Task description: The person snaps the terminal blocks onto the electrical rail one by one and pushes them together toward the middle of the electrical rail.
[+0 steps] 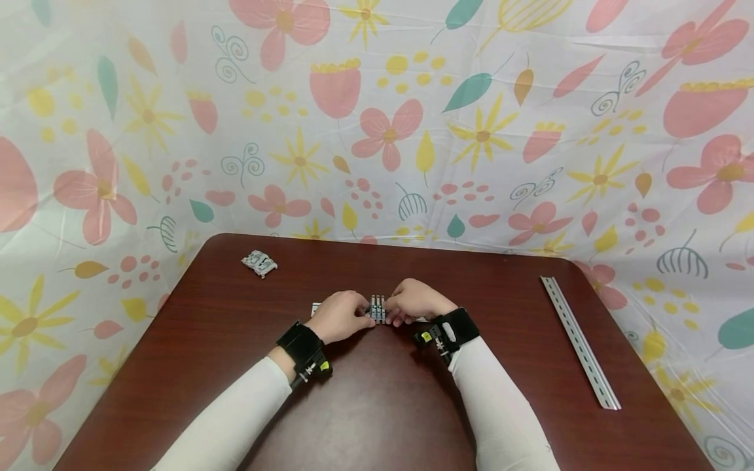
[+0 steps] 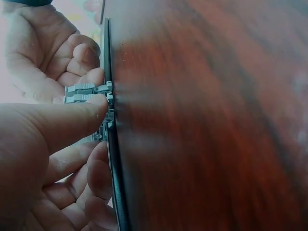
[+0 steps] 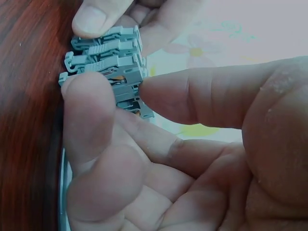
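Several grey terminal blocks (image 1: pixel 377 309) sit side by side on a narrow rail (image 2: pixel 114 163) at the middle of the table. My left hand (image 1: pixel 338 317) grips the row from the left, its thumb (image 2: pixel 72 118) lying over the blocks and its fingers curled on the far side. From the right, my right hand (image 1: pixel 418 301) pinches the end block (image 3: pixel 127 79) between its thumb (image 3: pixel 192 96) and a fingertip. Both hands cover most of the rail; a short light end shows left of my left hand in the head view.
At the table's back left lies a small pile of grey-white parts (image 1: pixel 259 263), too small to tell apart. A long slotted metal rail (image 1: pixel 580 340) lies slantwise along the right side of the dark red table (image 1: pixel 365 405). A flowered curtain (image 1: pixel 377 131) hangs behind.
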### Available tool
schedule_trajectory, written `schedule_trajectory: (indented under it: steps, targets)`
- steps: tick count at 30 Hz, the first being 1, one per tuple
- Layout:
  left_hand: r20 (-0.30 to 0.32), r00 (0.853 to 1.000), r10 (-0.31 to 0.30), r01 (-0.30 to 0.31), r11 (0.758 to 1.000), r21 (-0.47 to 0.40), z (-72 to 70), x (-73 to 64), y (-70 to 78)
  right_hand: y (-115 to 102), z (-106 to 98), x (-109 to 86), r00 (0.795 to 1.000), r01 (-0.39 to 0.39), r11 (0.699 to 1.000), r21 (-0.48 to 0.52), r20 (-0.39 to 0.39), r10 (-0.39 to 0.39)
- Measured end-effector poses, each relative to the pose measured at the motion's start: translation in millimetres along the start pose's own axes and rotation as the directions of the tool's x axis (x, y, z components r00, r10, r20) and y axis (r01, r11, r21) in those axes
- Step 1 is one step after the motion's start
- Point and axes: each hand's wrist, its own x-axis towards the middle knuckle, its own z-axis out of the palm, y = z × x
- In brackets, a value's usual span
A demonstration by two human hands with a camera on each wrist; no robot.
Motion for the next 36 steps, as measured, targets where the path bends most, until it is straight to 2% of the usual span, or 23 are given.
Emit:
schedule_trajectory:
  steps: [12, 23, 26, 30, 36]
  targets:
    - [-0.019, 1.000, 0.011, -0.011, 1.000, -0.007, 4.7, -1.4, 0.4, 2.2, 2.5, 2.6, 1.000, -0.002, 0.998, 0.056, 0.004, 0.001]
    - [-0.031, 1.000, 0.007, -0.008, 1.000, -0.021, 7.6, -1.8, -0.1, 4.3, 3.0, 4.0, 1.000, 0.024, 0.998, 0.050, -0.002, -0.024]
    - [-0.017, 1.000, 0.008, -0.009, 1.000, -0.026, 6.4, -1.6, -0.6, 3.9, 2.9, 3.0, 1.000, 0.024, 0.998, 0.053, -0.002, -0.024]
    - [0.012, 0.999, 0.042, -0.042, 0.999, -0.007, 3.8, -1.5, -3.2, 4.7, 2.4, 1.8, 1.000, 0.028, 0.999, 0.034, -0.004, -0.028]
    - [0.067, 0.992, 0.103, -0.103, 0.995, -0.005, -8.2, -5.9, -9.5, 5.6, -1.3, -1.8, 0.997, 0.047, 0.996, -0.071, -0.053, -0.051]
